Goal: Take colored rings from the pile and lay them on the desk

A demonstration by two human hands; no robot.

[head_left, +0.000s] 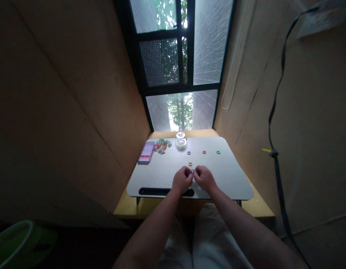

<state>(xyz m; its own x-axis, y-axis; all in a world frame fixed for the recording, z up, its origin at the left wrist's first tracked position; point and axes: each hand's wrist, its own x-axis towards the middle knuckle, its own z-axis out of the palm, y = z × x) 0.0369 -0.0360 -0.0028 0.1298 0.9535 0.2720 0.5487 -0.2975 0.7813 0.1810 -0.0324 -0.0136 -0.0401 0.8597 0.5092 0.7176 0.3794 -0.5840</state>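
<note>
Just above the white lap table (161,175), my left hand (183,178) and my right hand (204,178) meet with fingertips pinched. Between them is a small grey-blue ring (192,171), gripped from both sides; its material is too small to make out. A yellow-orange ring (190,164) lies right beyond my fingers. Farther back, in a loose row, are a dark purple ring (189,152), a red ring (204,152) and a green ring (218,152). A pile of mixed coloured rings (162,145) sits at the back left.
A clear round container (181,143) stands at the table's back, with a round lid-like piece (180,135) behind it. At the left edge lies a blurred pinkish box (146,152). A black slotted strip (153,191) runs along the front. A dark cord (274,153) hangs at right.
</note>
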